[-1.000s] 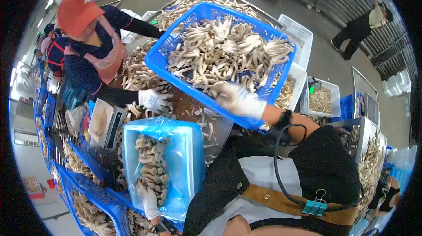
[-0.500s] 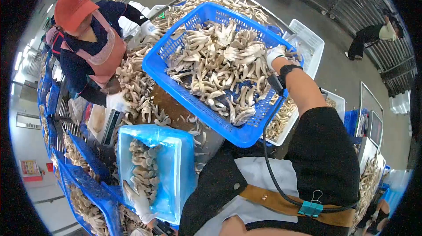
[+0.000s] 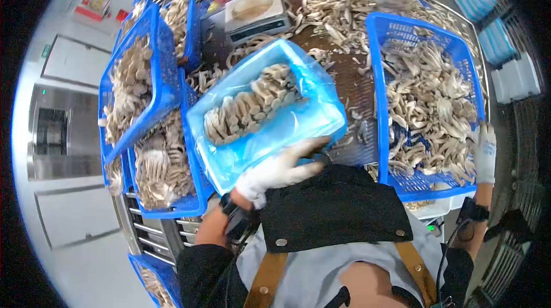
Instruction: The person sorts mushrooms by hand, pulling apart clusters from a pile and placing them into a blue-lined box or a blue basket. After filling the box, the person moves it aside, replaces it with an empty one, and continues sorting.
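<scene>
Left hand (image 3: 275,170) clasps the film-lined blue plastic tray (image 3: 293,130) by its near rim, right hand (image 3: 487,156) grips the blue mesh basket (image 3: 427,190); keep both level.

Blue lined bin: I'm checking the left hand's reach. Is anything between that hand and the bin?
Nothing visible: the left hand lies against the near rim of the blue lined bin, with nothing between them.

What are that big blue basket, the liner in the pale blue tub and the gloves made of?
Blue basket: rigid moulded plastic, by its latticed walls and even colour. Liner: thin glossy plastic film; it wrinkles and shines. The left hand and right hand wear white knitted fabric, probably; any coating cannot be told.
</scene>
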Motion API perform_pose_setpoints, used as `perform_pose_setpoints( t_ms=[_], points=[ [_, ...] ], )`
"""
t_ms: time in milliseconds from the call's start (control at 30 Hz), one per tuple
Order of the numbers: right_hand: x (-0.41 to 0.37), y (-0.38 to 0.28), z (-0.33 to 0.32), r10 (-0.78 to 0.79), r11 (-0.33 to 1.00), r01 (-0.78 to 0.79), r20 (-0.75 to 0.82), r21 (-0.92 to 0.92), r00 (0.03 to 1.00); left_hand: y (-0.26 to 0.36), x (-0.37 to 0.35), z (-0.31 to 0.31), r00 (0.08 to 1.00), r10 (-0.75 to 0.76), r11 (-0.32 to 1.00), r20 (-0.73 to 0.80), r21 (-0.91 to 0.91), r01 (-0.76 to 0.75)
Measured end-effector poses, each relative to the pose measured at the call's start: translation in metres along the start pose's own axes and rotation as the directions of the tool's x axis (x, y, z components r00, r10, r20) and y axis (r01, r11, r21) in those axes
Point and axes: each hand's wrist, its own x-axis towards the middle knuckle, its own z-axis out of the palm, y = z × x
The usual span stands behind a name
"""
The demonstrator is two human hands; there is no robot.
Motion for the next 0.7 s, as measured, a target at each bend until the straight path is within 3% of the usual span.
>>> perform_pose_setpoints(
  t_ms=[33,67,100,133,167,200,233,267,300,333,367,433,467,633,700],
  points=[
    [0.004,-0.017,-0.012,-0.074,0.995,0.081,-0.116,0.057,0.99,-0.001,0.016,0.001,0.99,0.102,0.984,0.097,0.137,-0.114],
    [0.011,-0.04,-0.025,-0.23,0.973,0.23,-0.188,-0.021,0.955,0.006,0.033,0.006,0.989,0.112,0.99,0.097,0.069,-0.119],
    [0.02,-0.068,-0.039,-0.381,0.925,0.365,-0.247,-0.107,0.891,0.002,0.05,0.015,0.988,0.04,0.96,0.147,-0.281,0.003],
    [0.024,-0.106,-0.055,-0.457,0.889,0.436,-0.229,-0.138,0.859,0.003,0.068,0.016,0.979,0.032,0.915,0.201,-0.401,0.052],
    [0.028,-0.133,-0.052,-0.43,0.895,0.445,-0.213,0.027,0.877,0.017,0.081,0.023,0.947,-0.078,0.639,0.311,-0.714,0.287],
    [0.032,-0.159,-0.048,-0.402,0.879,0.437,-0.196,0.191,0.894,0.005,0.096,0.041,0.965,-0.02,0.493,0.26,-0.837,0.236],
    [0.034,-0.186,-0.055,-0.499,0.803,0.546,-0.229,0.238,0.835,0.009,0.1,0.04,0.956,0.029,0.44,0.293,-0.862,0.251],
    [0.036,-0.212,-0.061,-0.59,0.712,0.644,-0.259,0.28,0.765,0.016,0.104,0.034,0.943,0.081,0.386,0.323,-0.882,0.27],
    [0.034,-0.248,-0.094,-0.832,0.497,0.868,-0.285,0.0,0.476,0.02,0.11,0.031,0.926,0.137,0.332,0.353,-0.897,0.293],
    [0.031,-0.27,-0.098,-0.881,0.421,0.907,-0.247,-0.016,0.404,0.002,0.123,0.044,0.936,0.204,0.268,0.288,-0.936,0.23],
    [0.03,-0.283,-0.094,-0.921,0.344,0.939,-0.206,-0.029,0.331,-0.007,0.123,0.042,0.952,0.18,0.255,0.248,-0.947,0.198],
    [0.029,-0.288,-0.077,-0.902,0.333,0.942,-0.304,-0.045,0.305,-0.016,0.118,0.033,0.978,0.131,0.231,0.165,-0.964,0.132],
    [0.028,-0.293,-0.08,-0.904,0.339,0.94,-0.292,-0.04,0.314,-0.01,0.109,0.031,0.984,0.119,0.135,0.131,-0.984,0.114],
    [0.041,-0.315,-0.093,-0.815,0.275,0.952,-0.493,0.133,0.304,-0.032,0.1,0.015,0.982,0.178,0.112,-0.062,-0.99,-0.083],
    [0.055,-0.306,-0.111,-0.833,0.327,0.892,-0.35,0.313,0.429,-0.029,0.105,0.009,0.966,0.244,-0.157,-0.082,-0.987,-0.044]
  ],
)
